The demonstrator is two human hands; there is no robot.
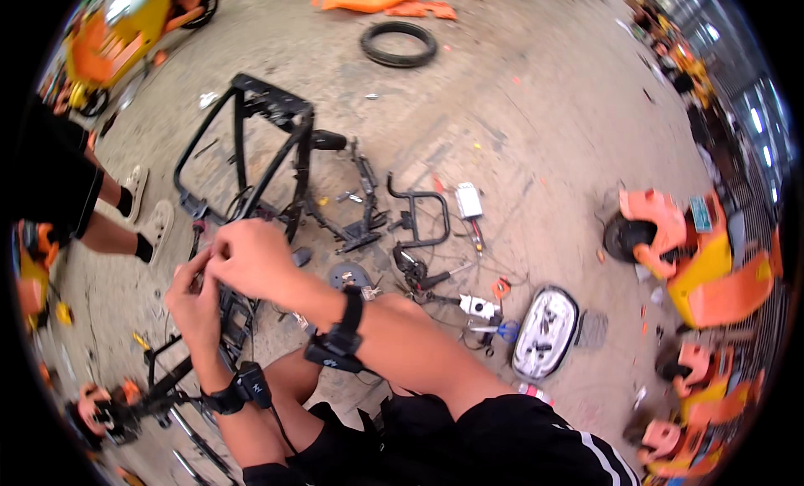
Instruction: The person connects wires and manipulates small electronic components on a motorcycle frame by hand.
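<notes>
Both hands meet just in front of the black scooter frame [268, 143]. The right hand [251, 256] curls knuckles-up, fingers pinched together on a small part too hidden to name. The left hand [194, 306] cups below it, fingers bent against the same spot.

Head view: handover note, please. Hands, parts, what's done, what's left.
Left hand: raised against the black metal tube frame, fingers pinched on something small; what it is cannot be told.
Right hand: meets the left at the same spot, fingers closed.
Parts: frame lies on the concrete floor; black U-shaped bar, small white box and white oval tray of small parts lie to the right; black tyre further off.
Done: frame stripped bare.
Left: cannot judge beyond the work at the pinch point.
</notes>
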